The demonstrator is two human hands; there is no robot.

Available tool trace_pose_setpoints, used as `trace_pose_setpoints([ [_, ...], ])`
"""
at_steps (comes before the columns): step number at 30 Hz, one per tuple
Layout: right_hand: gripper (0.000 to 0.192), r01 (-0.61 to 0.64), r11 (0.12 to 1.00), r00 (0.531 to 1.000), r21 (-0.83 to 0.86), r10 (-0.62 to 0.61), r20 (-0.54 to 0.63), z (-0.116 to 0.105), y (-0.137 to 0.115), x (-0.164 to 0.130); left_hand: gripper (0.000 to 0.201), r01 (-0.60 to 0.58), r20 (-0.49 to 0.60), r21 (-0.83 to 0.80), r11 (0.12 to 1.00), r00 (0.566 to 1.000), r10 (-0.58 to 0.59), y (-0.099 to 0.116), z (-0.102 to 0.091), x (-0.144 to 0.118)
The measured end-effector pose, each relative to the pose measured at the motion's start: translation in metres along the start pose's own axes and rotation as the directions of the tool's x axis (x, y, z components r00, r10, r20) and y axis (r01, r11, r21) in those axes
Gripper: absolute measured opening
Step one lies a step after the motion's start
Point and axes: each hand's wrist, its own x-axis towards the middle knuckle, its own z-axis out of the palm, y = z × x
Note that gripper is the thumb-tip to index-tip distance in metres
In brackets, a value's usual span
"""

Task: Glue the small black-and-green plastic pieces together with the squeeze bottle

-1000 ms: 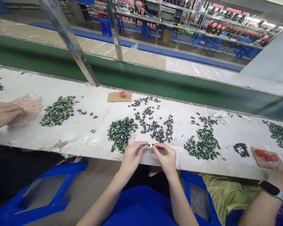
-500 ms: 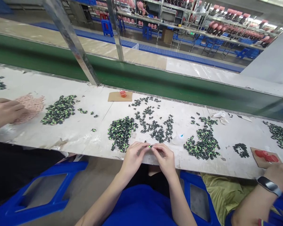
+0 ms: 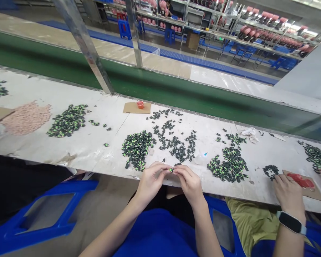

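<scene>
Between my two hands, at the table's front edge, is a small black and green piece (image 3: 171, 170), too small to name more exactly. My left hand (image 3: 154, 178) pinches it from the left, thumb and forefinger closed. From the other side my right hand (image 3: 188, 181) pinches at the same piece, fingertips nearly meeting the left ones. A heap of black and green pieces (image 3: 137, 150) lies just beyond my left hand. Small plain black pieces (image 3: 178, 148) are scattered beyond both hands.
Cardboard with a small red tub (image 3: 140, 104) lies at the back of the white table (image 3: 104, 160). More black-green heaps (image 3: 230, 164) and a pink heap (image 3: 28, 117) flank me. At right a co-worker's hand (image 3: 287, 191) rests by a ring of black pieces (image 3: 270, 171).
My hands stay together around the small piece, shifted very slightly. The co-worker's hand on the right has come leftward to the black ring. The hand over the pink heap has left view.
</scene>
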Motion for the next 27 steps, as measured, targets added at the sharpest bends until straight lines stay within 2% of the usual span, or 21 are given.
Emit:
trace_pose_setpoints([
  [7,0.015,-0.025,0.998,0.992,0.06,0.032,-0.122,-0.005,-0.015,-0.001,0.018,-0.229,0.024,0.031,0.973,0.973,0.228,0.012,0.002,0.001],
  [12,0.015,-0.16,0.979,0.965,0.124,0.181,-0.189,-0.005,-0.021,-0.008,0.018,-0.305,0.046,0.061,0.95,0.952,0.303,0.017,0.003,0.0],
  [18,0.022,-0.279,0.929,0.931,0.244,0.324,-0.168,-0.008,-0.025,-0.012,0.019,-0.341,0.055,0.114,0.933,0.94,0.336,0.019,0.0,0.0],
  [22,0.023,-0.344,0.887,0.911,0.308,0.395,-0.12,-0.012,-0.024,-0.012,0.021,-0.385,0.104,0.12,0.915,0.922,0.374,0.021,0.001,-0.001],
  [27,0.023,-0.348,0.868,0.91,0.353,0.404,-0.096,-0.015,-0.02,-0.014,0.022,-0.45,0.146,0.171,0.877,0.891,0.429,0.023,0.002,-0.003],
])
